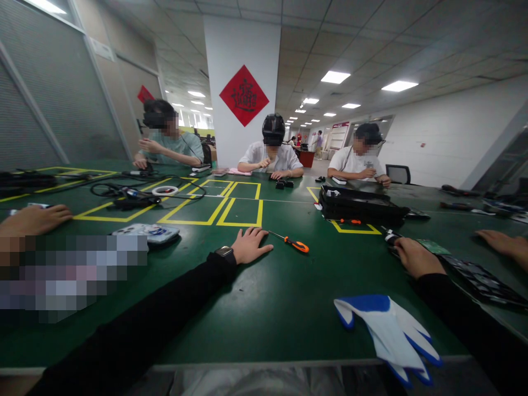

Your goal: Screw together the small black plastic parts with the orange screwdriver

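The left arm, [152, 319] black-sleeved, stretches diagonally forward; the left hand [251, 246] lies palm down, fingers spread, thumb pointing right. The right arm, [474, 324] also black-sleeved, reaches forward and inward, the right hand [417, 257] knuckles up, fingers bent, their tips unclear.

The screwdriver [296, 244] is orange and black, the table [284, 308] yellow-lined green.

You have two hands in view, one left hand [250, 246] and one right hand [418, 258], plus one wristwatch [225, 252]. You also have one orange-handled screwdriver [296, 244], one smaller orange tool [350, 221], one white ring [165, 191] and one green board [433, 247]. You face three seated people [272, 157], and you have two co-workers' hands [39, 219] beside you.
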A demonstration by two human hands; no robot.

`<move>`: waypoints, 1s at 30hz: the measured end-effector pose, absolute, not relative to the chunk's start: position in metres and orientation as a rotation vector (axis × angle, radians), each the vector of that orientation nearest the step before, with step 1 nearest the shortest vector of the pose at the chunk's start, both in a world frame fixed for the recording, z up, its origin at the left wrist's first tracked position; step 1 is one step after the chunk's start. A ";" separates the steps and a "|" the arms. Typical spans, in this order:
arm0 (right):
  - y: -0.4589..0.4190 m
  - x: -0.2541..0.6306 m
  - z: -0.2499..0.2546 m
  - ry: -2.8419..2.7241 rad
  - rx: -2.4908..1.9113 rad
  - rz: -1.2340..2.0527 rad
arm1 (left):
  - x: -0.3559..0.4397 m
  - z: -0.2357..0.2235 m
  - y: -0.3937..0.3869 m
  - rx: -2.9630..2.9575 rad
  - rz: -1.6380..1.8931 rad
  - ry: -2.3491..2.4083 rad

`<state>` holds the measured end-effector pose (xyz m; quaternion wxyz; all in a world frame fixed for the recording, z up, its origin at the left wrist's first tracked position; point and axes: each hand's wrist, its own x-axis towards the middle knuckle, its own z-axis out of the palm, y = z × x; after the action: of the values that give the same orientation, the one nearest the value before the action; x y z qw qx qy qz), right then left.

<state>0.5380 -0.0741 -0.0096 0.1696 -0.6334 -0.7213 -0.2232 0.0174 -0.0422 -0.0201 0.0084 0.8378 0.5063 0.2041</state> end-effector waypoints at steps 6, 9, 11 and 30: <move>-0.075 0.542 -0.009 -2.059 -1.810 -0.661 | 0.017 -0.019 -0.042 2.630 0.605 1.596; -0.076 0.549 -0.011 -2.040 -1.836 -0.665 | 0.017 -0.019 -0.042 2.644 0.592 1.599; -0.076 0.554 -0.012 -2.044 -1.853 -0.646 | 0.018 -0.019 -0.042 2.652 0.581 1.610; -0.100 0.576 -0.006 -2.010 -2.053 -0.547 | 0.018 -0.017 -0.045 2.676 0.522 1.642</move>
<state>0.5757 -0.1000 -0.0058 0.1084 -0.6978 -0.6832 -0.1859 0.0178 -0.0448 -0.0171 -0.0205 0.8405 0.5159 0.1639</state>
